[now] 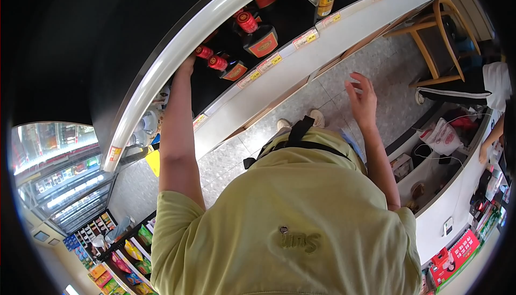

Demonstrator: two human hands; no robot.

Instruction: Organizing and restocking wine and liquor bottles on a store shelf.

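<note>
My left hand (187, 66) reaches into the dark shelf (209, 99), beside red-capped bottles. Its fingers pass behind the white shelf edge (155, 63), so I cannot tell whether they grip anything. Nearest to it is a dark bottle (232, 70) with a red cap and an orange-red label. Another dark red-capped bottle (261, 41) stands to the right. My right hand (364, 101) hangs over the floor with loosely bent fingers, holding nothing.
Price tags (269, 63) line the lower shelf's front. A wooden chair (439, 45) stands at upper right. Below it, an open-topped counter compartment (403, 188) holds a white bag (441, 137) and cables. Another person's arm (492, 137) rests at the right. Snack racks (133, 254) are at lower left.
</note>
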